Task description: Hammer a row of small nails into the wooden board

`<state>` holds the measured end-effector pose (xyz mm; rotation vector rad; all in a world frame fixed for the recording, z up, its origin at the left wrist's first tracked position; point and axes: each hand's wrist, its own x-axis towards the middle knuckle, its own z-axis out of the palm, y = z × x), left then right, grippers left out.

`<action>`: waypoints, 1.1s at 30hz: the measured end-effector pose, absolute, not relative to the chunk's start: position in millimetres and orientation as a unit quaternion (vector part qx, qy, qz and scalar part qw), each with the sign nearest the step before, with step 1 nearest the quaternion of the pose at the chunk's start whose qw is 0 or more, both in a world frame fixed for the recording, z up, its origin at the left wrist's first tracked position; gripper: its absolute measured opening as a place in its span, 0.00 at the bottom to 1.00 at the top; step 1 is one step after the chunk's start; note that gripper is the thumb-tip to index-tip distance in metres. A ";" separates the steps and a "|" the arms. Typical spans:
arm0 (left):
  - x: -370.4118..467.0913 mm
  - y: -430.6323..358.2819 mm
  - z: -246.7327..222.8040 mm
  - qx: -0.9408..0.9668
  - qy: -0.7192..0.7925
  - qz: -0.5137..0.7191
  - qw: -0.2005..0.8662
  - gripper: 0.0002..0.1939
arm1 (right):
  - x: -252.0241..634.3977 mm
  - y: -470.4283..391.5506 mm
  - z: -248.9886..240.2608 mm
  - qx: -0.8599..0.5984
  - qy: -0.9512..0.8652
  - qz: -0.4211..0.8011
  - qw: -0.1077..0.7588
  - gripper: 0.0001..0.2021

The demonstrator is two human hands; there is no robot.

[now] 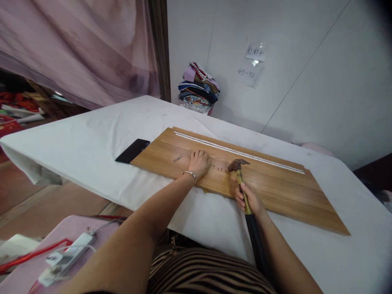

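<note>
A claw hammer with a rusty head and a black grip is held in my right hand, fingers wrapped round the yellow part of its handle. Its head is over the wooden board, at the right end of a row of small nails. My left hand lies on the board at the left end of that row, fingers stretched forward and palm down. Left of it rest several loose nails. Along the board's far side runs a white measuring strip.
The board lies on a table with a white cloth. A black flat object touches its left end. Folded clothes are stacked by the wall. At lower left, a power strip sits on a pink stool.
</note>
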<state>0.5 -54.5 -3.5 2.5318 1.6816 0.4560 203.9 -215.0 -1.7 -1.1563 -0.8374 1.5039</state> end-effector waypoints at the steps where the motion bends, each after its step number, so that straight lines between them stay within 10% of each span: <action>1: 0.5 -54.6 -3.4 0.823 0.547 0.148 0.034 0.15 | 203.6 -215.1 -1.1 -0.476 -0.350 0.623 0.512 0.29; 33: 1.7 -52.6 -6.7 0.824 0.548 0.145 0.022 0.15 | 203.0 -214.7 -1.8 -0.489 -0.348 0.619 0.507 0.32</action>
